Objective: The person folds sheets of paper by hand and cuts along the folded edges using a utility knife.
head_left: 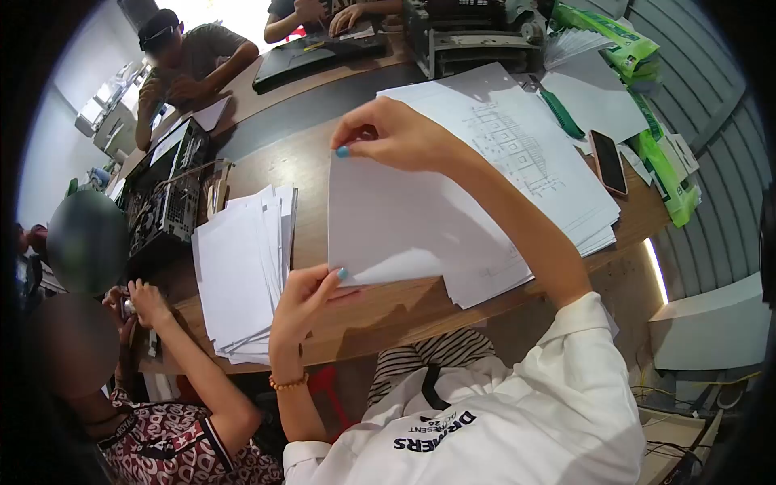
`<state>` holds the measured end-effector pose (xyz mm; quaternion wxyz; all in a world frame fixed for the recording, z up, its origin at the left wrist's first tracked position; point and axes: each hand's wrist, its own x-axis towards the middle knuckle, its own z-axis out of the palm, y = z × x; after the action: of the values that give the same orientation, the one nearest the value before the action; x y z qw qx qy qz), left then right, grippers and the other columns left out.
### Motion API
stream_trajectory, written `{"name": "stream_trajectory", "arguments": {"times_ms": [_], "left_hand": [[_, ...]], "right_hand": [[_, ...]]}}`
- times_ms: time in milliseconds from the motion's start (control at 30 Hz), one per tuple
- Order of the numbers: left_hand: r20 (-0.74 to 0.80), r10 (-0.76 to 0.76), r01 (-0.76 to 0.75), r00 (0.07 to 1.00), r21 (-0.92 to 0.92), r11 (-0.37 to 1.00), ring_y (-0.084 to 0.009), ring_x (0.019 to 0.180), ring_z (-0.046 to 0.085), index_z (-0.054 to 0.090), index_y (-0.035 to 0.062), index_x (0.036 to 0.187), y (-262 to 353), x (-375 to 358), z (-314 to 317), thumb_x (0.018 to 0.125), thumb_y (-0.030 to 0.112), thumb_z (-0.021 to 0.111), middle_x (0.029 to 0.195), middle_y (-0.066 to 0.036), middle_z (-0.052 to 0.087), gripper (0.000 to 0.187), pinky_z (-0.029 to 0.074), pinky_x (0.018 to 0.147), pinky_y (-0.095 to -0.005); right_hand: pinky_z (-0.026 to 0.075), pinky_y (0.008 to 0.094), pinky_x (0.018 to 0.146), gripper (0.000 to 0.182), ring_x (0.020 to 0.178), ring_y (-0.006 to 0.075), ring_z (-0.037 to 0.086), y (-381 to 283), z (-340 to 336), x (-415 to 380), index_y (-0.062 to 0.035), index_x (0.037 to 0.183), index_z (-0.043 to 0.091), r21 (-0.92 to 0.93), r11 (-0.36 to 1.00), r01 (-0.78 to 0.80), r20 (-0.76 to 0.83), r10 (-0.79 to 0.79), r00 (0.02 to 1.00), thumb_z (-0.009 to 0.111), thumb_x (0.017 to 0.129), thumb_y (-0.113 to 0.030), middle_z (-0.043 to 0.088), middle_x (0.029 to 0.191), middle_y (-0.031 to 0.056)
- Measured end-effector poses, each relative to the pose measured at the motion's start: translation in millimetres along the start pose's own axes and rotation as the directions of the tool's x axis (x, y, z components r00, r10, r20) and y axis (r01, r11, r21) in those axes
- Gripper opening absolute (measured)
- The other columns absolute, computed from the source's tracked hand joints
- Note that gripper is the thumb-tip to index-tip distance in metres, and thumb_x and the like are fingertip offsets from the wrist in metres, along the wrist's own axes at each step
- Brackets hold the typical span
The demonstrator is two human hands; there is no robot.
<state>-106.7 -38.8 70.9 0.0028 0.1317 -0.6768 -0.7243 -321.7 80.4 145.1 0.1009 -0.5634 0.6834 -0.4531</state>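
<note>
A white sheet of paper (pixel 396 218), perhaps folded, is held up over the desk by both of my hands. My left hand (pixel 305 303) pinches its lower left corner between thumb and fingers. At the upper left corner, my right hand (pixel 400 133) grips the edge with thumb and forefinger. To the right lies a stack of large papers (pixel 582 202), the top one bearing a line drawing (pixel 517 149). My right forearm crosses over part of that stack. Left of the held sheet sits a pile of white papers (pixel 238 267).
A phone (pixel 608 162) and a green-handled cutter (pixel 562 115) lie on the right-hand papers. Green packs (pixel 610 40) stand behind them. An opened computer case (pixel 170 186) is at the left, a black machine (pixel 477 40) at the back. Other people's hands (pixel 145 303) are at the left edge and across the desk.
</note>
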Motion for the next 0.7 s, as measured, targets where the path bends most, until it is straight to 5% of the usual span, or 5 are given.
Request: {"name": "stream_trajectory", "arguments": {"times_ms": [167, 233, 433, 567, 700], "left_hand": [[-0.187, 0.008, -0.034, 0.982, -0.135, 0.99, -0.0253, 0.091, 0.065, 0.051, -0.0157, 0.11, -14, 15, 5, 0.095, 0.013, 0.045, 0.103, -0.02, 0.061, 0.032, 0.055, 0.08, -0.0275], [-0.36, 0.021, -0.122, 0.933, -0.26, 0.958, -0.0262, 0.092, 0.065, 0.052, -0.0149, 0.107, -34, 27, 4, 0.096, 0.012, 0.044, 0.102, -0.02, 0.061, 0.031, 0.055, 0.079, -0.0285], [-0.491, -0.014, -0.115, 0.871, -0.232, 0.966, -0.0133, 0.078, 0.063, 0.056, -0.0079, 0.095, -76, 36, -21, 0.096, 0.016, 0.045, 0.087, -0.009, 0.061, 0.026, 0.056, 0.074, -0.0259], [-0.557, -0.074, -0.194, 0.827, -0.407, 0.893, -0.007, 0.07, 0.058, 0.055, -0.0035, 0.087, -48, 32, 3, 0.096, 0.015, 0.043, 0.077, -0.001, 0.053, 0.024, 0.055, 0.07, -0.0227], [-0.562, -0.081, -0.174, 0.823, -0.386, 0.906, -0.0161, 0.085, 0.064, 0.055, -0.0087, 0.095, -60, 36, -2, 0.096, 0.012, 0.042, 0.093, -0.013, 0.061, 0.024, 0.056, 0.076, -0.0251]], "right_hand": [[0.05, 0.0338, 0.076, 0.018, 0.083, 0.0289, 0.063, 24, 30, 43, 0.0002, 0.091, 0.067, 0.014, 1.0, 0.012, 0.073, -0.013, 0.997, 0.059, 0.076, -0.008, 0.066, 0.084, 0.0169], [0.048, 0.0385, 0.078, 0.021, 0.088, 0.0342, 0.058, 33, 62, 47, 0.0032, 0.097, 0.061, -0.448, 0.857, 0.254, -0.227, -0.384, 0.895, 0.058, 0.081, -0.01, 0.062, 0.089, 0.0192], [0.036, 0.0384, 0.099, 0.049, 0.118, 0.0412, 0.043, 11, 125, -46, 0.0086, 0.132, 0.029, 0.167, 0.969, 0.18, 0.11, -0.2, 0.974, 0.045, 0.09, -0.007, 0.041, 0.129, 0.0297], [0.036, 0.0386, 0.099, 0.051, 0.121, 0.0388, 0.043, 29, 129, -51, 0.0036, 0.137, 0.023, 0.296, 0.955, -0.024, 0.204, -0.039, 0.978, 0.042, 0.091, -0.007, 0.039, 0.131, 0.0292], [0.032, 0.0359, 0.104, 0.047, 0.127, 0.0326, 0.038, 46, 138, -48, 0.0027, 0.138, 0.022, 0.323, 0.946, 0.002, 0.17, -0.06, 0.984, 0.037, 0.094, -0.005, 0.036, 0.138, 0.0213]]}}
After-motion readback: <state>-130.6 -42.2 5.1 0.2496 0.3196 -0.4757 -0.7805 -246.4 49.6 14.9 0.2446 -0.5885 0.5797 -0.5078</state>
